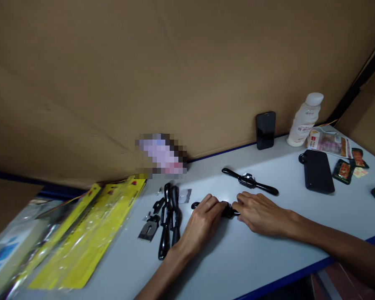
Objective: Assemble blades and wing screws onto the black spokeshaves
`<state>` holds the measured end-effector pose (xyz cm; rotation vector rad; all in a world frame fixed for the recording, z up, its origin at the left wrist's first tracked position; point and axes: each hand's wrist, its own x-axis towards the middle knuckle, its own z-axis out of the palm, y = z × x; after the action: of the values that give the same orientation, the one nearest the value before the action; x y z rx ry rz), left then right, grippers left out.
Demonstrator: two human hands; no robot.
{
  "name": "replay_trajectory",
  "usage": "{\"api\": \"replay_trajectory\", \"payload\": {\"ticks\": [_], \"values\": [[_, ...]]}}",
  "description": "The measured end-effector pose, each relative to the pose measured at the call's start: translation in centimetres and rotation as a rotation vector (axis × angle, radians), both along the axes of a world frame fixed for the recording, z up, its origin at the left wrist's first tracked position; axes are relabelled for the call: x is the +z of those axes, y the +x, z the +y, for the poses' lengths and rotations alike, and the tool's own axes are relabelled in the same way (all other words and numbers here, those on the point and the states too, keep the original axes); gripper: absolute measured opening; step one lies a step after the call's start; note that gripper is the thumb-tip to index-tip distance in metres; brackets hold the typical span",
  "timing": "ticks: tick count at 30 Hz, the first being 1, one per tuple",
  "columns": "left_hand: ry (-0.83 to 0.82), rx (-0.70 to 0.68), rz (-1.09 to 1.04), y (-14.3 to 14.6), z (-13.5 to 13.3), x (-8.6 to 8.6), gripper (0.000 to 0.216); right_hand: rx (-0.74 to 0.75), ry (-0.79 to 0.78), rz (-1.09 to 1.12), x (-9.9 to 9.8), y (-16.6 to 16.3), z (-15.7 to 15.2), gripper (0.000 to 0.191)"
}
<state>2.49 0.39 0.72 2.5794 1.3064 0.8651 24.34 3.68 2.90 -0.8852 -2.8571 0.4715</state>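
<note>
Both my hands rest on a black spokeshave (228,209) lying on the white table (268,258). My left hand (203,223) curls its fingers over the tool's left handle. My right hand (258,212) grips its middle and right side, hiding most of it. A second black spokeshave (250,181) lies free just beyond my hands. To the left lie two more black spokeshave bodies (170,218) side by side, with a loose blade (148,230) and small metal parts beside them.
Yellow packaging sleeves (87,237) lie at the left. A phone (265,130) leans on the cardboard wall, with a white bottle (304,120) next to it. A black power bank (318,171) and several small snack packets (343,171) sit at the right. The table's blue front edge (300,273) runs below my arms.
</note>
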Motion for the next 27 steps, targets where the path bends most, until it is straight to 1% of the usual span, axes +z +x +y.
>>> {"api": "replay_trajectory", "payload": {"ticks": [6, 8, 11, 14, 16, 19, 22, 27], "values": [[0.032, -0.024, -0.042, 0.03, -0.33, 0.05, 0.015, 0.008, 0.019, 0.004, -0.12, 0.08, 0.14, 0.012], [0.018, -0.015, -0.059, 0.08, -0.38, -0.21, 0.019, 0.008, 0.034, 0.005, -0.14, 0.11, 0.23, 0.013], [-0.034, 0.037, -0.11, -0.07, -0.37, -0.7, 0.026, 0.004, 0.036, 0.011, -0.07, 0.08, 0.27, 0.014], [-0.017, 0.081, -0.085, -0.45, -0.39, -0.81, 0.016, 0.001, 0.03, -0.002, 0.05, 0.02, 0.24, 0.014], [-0.003, 0.046, -0.051, -0.63, -0.45, -0.61, 0.018, 0.003, 0.033, -0.005, 0.07, 0.01, 0.23, 0.016], [-0.04, -0.051, -0.04, -0.62, -0.58, -0.24, 0.028, -0.001, 0.038, 0.002, 0.01, 0.07, 0.26, 0.02], [-0.065, -0.083, -0.046, -0.44, -0.65, -0.17, 0.021, -0.008, 0.045, 0.01, -0.02, 0.16, 0.33, 0.025], [-0.079, 0.013, -0.116, -0.42, -0.55, -0.6, 0.027, -0.001, 0.059, 0.025, 0.01, 0.22, 0.39, 0.026]]}}
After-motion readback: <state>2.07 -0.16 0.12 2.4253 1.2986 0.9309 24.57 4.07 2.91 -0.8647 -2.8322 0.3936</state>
